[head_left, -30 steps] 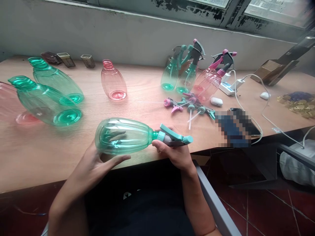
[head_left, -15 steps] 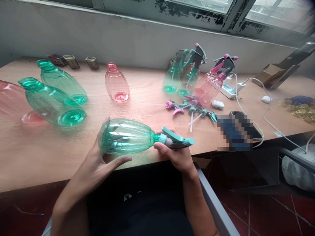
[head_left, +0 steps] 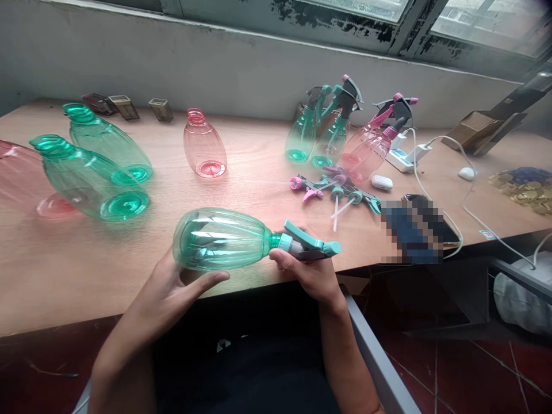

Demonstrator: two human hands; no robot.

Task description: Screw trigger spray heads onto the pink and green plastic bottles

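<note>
I hold a clear green spray bottle (head_left: 222, 238) sideways over the front edge of the wooden table (head_left: 259, 167). My left hand (head_left: 172, 287) cups the bottle's base, thumb and fingers wrapped round it. My right hand (head_left: 308, 270) grips the teal and grey trigger head (head_left: 306, 244) fitted on the bottle's neck. Loose trigger heads (head_left: 334, 192) in pink and teal lie on the table just beyond my right hand.
Two green bottles (head_left: 92, 167) without heads and a pink one (head_left: 26, 184) lie at the left; a pink bottle (head_left: 203, 144) stands upright in the middle. Assembled spray bottles (head_left: 340, 132) cluster at the back right. A power strip (head_left: 401, 155), cables, an earbud case (head_left: 382, 183) and a cardboard box (head_left: 474, 129) sit at the right.
My hands and the bottle have hardly shifted. The view rose slightly between the earliest frame and now, and my left thumb moved round the bottle's base.
</note>
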